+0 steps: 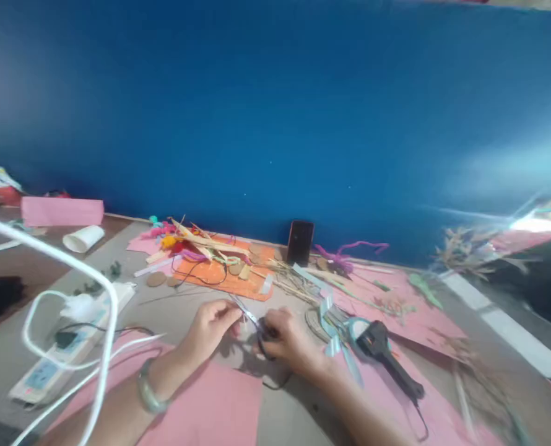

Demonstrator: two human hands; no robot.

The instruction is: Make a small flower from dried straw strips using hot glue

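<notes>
My right hand (282, 337) is closed around the dark handles of a pair of scissors (246, 311). Their metal blades point up and to the left, toward the fingertips of my left hand (215, 325). Those left fingers are pinched together beside the blades; a small pale bit shows near them, too blurred to name. A pale green bangle (150, 390) circles my left wrist. Below both hands lies a sheet of pink paper (215, 402) on the grey table. Just beyond them is an orange sheet (210, 275) with craft scraps on it.
To the right lies a black glue gun (389, 359) beside a roll of light blue ribbon (327, 316). A phone (299, 243) leans upright against the blue wall (275, 111). On the left sit a power strip (71, 353), a looping white cable (111, 310) and a white paper cup (84, 238).
</notes>
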